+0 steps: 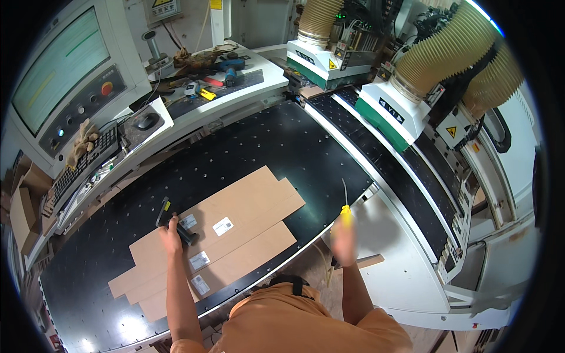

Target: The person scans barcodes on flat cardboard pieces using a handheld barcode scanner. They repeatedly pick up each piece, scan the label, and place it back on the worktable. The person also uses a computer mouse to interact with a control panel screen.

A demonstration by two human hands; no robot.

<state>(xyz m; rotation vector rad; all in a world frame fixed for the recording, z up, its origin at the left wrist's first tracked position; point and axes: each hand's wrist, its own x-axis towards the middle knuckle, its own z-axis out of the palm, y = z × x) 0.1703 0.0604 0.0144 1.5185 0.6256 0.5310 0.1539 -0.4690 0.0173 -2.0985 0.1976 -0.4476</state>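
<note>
Both hands occupied at the black perforated machine table.

Left hand, lower left of centre, grasps a black handheld scanner over flat brown labelled wooden panels. Right hand, blurred, clenches a yellow-handled tool right of centre.

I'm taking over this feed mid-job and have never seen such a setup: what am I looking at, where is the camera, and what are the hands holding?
This is one fisheye view from a camera on the person's head, looking down, so straight edges bend near the rim. The two forearms coming in from below are the person's own. The left hand grips a black handheld scanner-like tool over brown panels carrying white labels. The panels lie overlapping on a black perforated machine table. The right hand, blurred, holds a yellow-handled tool beside the table edge. Behind stand machine heads with ribbed hoses; at left, a control screen and keyboard.
</note>
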